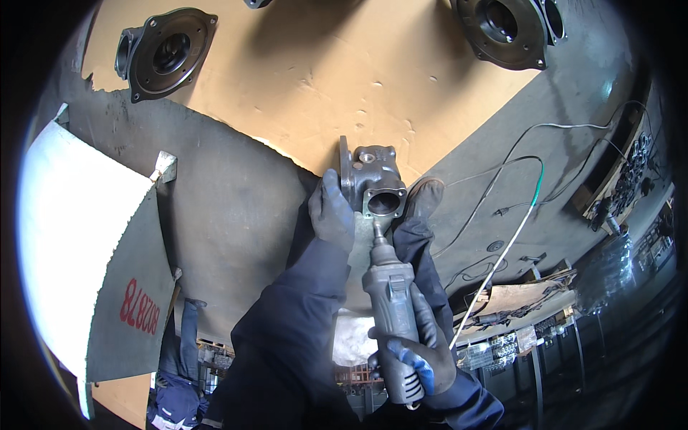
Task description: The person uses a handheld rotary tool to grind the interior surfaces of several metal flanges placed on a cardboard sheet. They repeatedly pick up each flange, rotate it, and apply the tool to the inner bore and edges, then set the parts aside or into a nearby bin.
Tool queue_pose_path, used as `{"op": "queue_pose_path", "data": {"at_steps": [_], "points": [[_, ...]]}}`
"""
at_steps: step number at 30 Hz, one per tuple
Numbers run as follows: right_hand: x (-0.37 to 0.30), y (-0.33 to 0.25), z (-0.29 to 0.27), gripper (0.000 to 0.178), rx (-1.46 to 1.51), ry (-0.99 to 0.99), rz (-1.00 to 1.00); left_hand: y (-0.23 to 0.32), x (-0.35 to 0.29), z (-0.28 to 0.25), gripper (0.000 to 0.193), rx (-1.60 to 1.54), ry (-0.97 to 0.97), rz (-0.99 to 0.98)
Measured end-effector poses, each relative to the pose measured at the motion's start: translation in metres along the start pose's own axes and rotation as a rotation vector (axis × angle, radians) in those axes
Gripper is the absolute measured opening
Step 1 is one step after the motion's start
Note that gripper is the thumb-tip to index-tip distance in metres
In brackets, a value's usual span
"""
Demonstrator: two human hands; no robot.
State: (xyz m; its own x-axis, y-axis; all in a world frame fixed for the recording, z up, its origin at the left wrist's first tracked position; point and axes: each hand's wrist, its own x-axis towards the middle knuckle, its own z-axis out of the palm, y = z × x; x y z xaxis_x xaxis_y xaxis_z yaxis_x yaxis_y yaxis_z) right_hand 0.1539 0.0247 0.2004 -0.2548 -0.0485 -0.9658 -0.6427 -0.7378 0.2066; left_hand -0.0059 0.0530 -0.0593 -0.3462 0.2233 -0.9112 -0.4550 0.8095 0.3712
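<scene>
A dark metal casting (373, 175) with a flange and a round bore facing me stands in the middle. My left hand (332, 215), in a dark glove, grips it at its left side, the palm against the flange; part of the fingers is hidden. In my gloved right hand (428, 351) is a grey die grinder (393, 304), with fingers wrapped around its body. The grinder points away from me. Its tip lies close to the lower rim of the bore; whether it touches the metal I cannot tell.
A tan cardboard sheet (344, 79) lies beyond the casting. Flanged castings stand at its far left (172, 54) and far right (502, 29). A cable (512, 236) runs along the right. At the left stands a large pale panel (79, 236). My boot (428, 195) is right of the casting.
</scene>
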Motion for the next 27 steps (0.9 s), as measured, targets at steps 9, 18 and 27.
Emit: {"op": "queue_pose_path", "data": {"at_steps": [9, 18, 27], "points": [[-0.007, -0.009, -0.022, 0.106, 0.021, 0.054, -0.004, 0.008, -0.008, 0.007, 0.054, -0.126, -0.017, -0.038], [0.005, -0.013, -0.019, 0.108, 0.039, 0.015, -0.023, 0.004, -0.005, 0.000, 0.057, 0.110, 0.059, -0.008], [0.010, -0.010, -0.022, 0.107, 0.066, 0.019, -0.094, -0.008, 0.007, -0.009, 0.059, 0.028, -0.001, -0.039]]}}
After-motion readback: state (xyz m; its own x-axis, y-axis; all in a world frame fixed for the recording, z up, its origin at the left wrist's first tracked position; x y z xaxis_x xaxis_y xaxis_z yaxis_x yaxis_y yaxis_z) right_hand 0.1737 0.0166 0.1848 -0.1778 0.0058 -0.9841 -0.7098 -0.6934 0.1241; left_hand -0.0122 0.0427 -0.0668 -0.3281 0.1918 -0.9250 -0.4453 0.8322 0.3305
